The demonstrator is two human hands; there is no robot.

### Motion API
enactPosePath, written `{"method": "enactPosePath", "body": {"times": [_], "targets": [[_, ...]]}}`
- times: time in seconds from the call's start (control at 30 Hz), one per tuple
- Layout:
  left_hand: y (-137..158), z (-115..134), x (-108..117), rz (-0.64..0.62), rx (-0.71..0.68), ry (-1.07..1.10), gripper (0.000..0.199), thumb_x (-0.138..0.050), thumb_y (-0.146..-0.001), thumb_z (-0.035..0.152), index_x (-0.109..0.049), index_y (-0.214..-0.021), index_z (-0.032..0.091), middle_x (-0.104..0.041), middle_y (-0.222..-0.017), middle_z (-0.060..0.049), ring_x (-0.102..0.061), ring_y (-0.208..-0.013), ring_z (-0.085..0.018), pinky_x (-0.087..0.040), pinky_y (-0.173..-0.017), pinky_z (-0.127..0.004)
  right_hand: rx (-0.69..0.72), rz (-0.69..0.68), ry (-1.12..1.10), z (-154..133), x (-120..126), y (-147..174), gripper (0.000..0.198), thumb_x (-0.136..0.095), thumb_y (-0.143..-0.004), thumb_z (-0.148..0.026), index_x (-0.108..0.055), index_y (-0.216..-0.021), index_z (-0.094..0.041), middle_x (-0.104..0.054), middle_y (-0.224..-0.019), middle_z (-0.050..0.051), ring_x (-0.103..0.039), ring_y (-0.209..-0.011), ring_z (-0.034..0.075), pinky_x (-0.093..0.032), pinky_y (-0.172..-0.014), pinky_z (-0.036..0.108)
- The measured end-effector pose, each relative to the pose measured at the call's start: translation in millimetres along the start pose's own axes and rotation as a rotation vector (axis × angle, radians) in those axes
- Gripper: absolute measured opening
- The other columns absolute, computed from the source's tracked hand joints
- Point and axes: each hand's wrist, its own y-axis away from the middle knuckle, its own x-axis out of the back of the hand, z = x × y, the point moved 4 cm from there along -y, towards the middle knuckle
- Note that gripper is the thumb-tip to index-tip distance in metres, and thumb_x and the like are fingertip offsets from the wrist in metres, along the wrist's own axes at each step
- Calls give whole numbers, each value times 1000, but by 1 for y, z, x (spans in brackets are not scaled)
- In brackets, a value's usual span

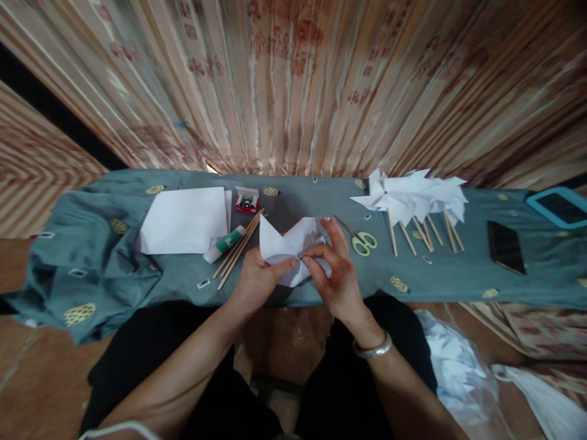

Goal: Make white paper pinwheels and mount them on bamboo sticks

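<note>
My left hand [260,272] is closed on a partly folded white paper pinwheel [279,245], its thumb pressing near the centre. The thumb and index finger of my right hand [337,269] pinch at that same centre. Whether a small pin sits between those fingertips is too small to tell. Both hands are above the front part of the cloth-covered table. Several thin wooden sticks [238,250] and a green-and-white glue stick [224,243] lie left of my left hand. Beyond them stands an open red box of small metal pins [247,200].
A stack of white paper [186,221] lies at the left. Green-handled scissors [364,242] rest right of my hands, near several finished pinwheels [413,194] on sticks. Further right are a dark phone [505,247] and a blue-framed device [559,206]. A plastic bag of paper [454,360] is below.
</note>
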Motion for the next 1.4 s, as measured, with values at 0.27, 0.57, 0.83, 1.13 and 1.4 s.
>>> {"method": "enactPosePath", "body": {"times": [0.27, 0.57, 0.83, 1.13, 1.4], "targets": [[-2, 2, 0, 2, -39, -34, 45, -82, -56, 24, -74, -97, 11, -75, -85, -6, -68, -74, -21, -54, -74, -33, 65, 40, 85, -5, -4, 1, 10, -55, -91, -27, -63, -89, -21, -40, -148, 10, -23, -145, 27, -26, -114, 56], [-2, 2, 2, -18, -26, -3, 46, -82, -57, 23, -72, -100, 11, -75, -83, -4, -67, -72, -18, -54, -72, -30, -14, 150, 62, -7, -1, 3, 23, -61, -87, -31, -60, -107, -21, -38, -150, 13, -32, -141, 30, -32, -110, 57], [-1, 2, 2, -23, -35, -17, 45, -81, -56, 26, -72, -98, 13, -75, -84, -4, -67, -71, -18, -55, -73, -31, -193, 178, -5, -1, 2, 4, 82, -72, -77, -42, -31, -145, -20, -52, -139, 17, -50, -128, 31, -41, -105, 54], [-1, 4, 2, -51, -91, -123, 46, -80, -59, 28, -72, -102, 13, -76, -91, -6, -70, -80, -22, -56, -75, -32, -379, 161, -62, 6, 10, 5, 88, -79, -67, -47, -41, -140, -17, -72, -105, 12, -70, -95, 28, -57, -83, 44], [0, 6, 1, -40, -60, -106, 47, -81, -57, 27, -72, -100, 11, -76, -88, -8, -70, -78, -23, -57, -74, -34, -437, 59, -226, 9, 2, 6, 81, -76, -72, -40, -40, -141, -18, -73, -81, 3, -67, -64, 21, -56, -59, 33]]}}
